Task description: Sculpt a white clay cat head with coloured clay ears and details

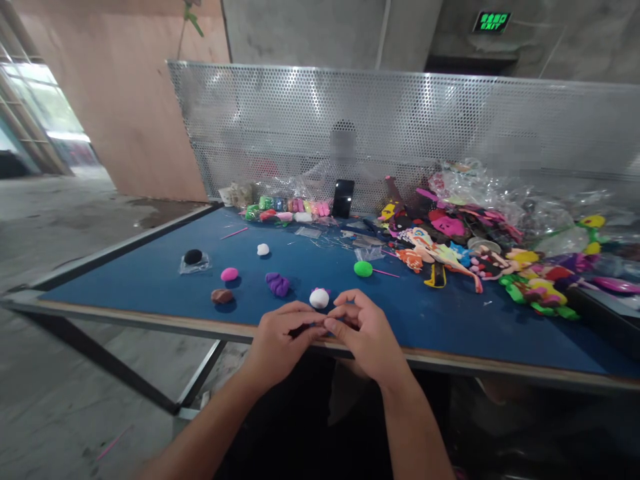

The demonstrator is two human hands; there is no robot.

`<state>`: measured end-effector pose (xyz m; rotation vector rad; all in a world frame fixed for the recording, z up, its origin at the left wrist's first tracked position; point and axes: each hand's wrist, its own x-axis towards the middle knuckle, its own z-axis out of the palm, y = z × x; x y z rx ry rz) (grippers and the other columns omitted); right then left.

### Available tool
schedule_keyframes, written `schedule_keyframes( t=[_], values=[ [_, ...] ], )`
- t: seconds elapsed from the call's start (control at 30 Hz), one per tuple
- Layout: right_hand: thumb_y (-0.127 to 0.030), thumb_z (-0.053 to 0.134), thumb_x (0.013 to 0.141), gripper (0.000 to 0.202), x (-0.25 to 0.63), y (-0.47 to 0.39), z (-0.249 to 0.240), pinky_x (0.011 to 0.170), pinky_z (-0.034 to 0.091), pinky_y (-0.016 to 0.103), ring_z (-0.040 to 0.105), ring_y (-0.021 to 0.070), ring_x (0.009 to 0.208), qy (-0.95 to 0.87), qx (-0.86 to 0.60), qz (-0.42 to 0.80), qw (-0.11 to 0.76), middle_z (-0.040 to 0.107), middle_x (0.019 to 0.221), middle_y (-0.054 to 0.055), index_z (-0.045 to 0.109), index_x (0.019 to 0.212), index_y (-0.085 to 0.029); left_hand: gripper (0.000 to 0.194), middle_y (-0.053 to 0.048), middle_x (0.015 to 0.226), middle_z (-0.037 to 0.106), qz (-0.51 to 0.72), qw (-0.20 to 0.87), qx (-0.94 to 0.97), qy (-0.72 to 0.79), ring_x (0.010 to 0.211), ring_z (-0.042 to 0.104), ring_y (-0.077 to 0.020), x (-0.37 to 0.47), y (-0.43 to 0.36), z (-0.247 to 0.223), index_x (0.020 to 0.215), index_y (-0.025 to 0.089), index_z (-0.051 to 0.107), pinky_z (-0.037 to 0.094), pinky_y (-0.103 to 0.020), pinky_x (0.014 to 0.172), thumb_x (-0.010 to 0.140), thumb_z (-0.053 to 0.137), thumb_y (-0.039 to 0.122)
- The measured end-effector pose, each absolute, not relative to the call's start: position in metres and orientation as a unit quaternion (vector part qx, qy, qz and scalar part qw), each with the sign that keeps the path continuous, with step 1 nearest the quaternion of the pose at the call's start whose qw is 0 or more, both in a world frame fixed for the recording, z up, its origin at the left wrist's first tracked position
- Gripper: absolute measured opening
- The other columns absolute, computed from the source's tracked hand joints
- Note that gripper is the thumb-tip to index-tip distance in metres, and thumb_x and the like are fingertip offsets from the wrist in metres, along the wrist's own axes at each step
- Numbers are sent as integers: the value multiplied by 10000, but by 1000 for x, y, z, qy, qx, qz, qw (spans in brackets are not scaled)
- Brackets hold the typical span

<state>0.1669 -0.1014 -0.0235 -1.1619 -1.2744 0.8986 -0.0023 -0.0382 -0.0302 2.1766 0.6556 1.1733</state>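
Observation:
My left hand [289, 333] and my right hand [364, 331] meet fingertip to fingertip over the table's front edge. Both are pinched closed; whatever lies between the fingers is hidden or too small to name. Just beyond them sits a white clay ball [319, 298] with small purple bits on top. Left of it lies a crumpled purple clay lump [277, 284]. Farther left are a brown clay lump [222, 296], a pink clay ball [229, 274] and a black clay ball [193, 257] on clear wrap. A small white clay piece [263, 249] lies farther back.
A green clay ball [363, 269] lies right of centre beside a pink stick [386, 273]. Clay figures [435, 253] and plastic bags crowd the right side. A phone [343, 199] leans against the perforated metal panel [300, 120], near packs of coloured clay [295, 207].

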Motion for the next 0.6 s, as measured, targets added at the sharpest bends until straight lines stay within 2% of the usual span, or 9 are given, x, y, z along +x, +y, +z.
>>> schedule_keyframes(
  t=[0.07,0.13,0.2,0.27,0.33,0.47,0.6],
  values=[
    [-292,683,849,223,168,-102,-23,660,454,292,625,157,688,-544,-496,367,569,710,798,-12,503,968,-234,117,-16,861,726,436,306,807,254,766,683,-138,-4,-38,-29,906,263,800,541,-222,699,851,709,213],
    [-310,685,853,227,168,-102,-22,647,433,284,607,152,675,-538,-502,349,580,705,781,-15,507,971,-232,103,-20,864,713,443,345,785,263,678,667,-120,-6,-38,-29,898,248,797,530,-202,592,851,706,233],
    [-342,693,849,241,168,-102,-23,619,417,274,584,143,646,-519,-511,335,597,705,779,-14,515,969,-232,106,-18,859,689,464,390,749,269,538,606,-84,-6,-38,-30,906,232,789,485,-190,468,854,701,261],
    [-372,695,845,238,166,-100,-24,570,396,261,555,133,605,-500,-524,313,615,697,770,-13,529,938,-231,124,-10,836,664,489,414,720,269,451,531,-55,-5,-38,-32,924,227,786,442,-189,408,862,691,279],
    [-391,699,836,235,163,-98,-25,519,372,250,533,125,570,-488,-539,290,623,691,758,-5,545,899,-225,133,-14,831,663,503,404,717,264,514,562,-71,-3,-38,-33,942,242,794,462,-191,456,860,696,278],
    [-411,691,833,250,161,-96,-27,460,353,243,501,109,488,-493,-540,302,611,696,739,2,566,936,-220,169,-29,879,691,502,347,751,251,787,648,-142,4,-40,-32,990,288,803,524,-220,662,845,721,258],
    [-443,632,876,257,164,-98,-26,424,346,235,455,94,412,-491,-503,358,614,644,653,-42,552,1000,-233,183,-8,843,672,507,297,767,258,771,637,-123,10,-42,-32,994,297,799,510,-217,700,839,731,227]
  ],
)
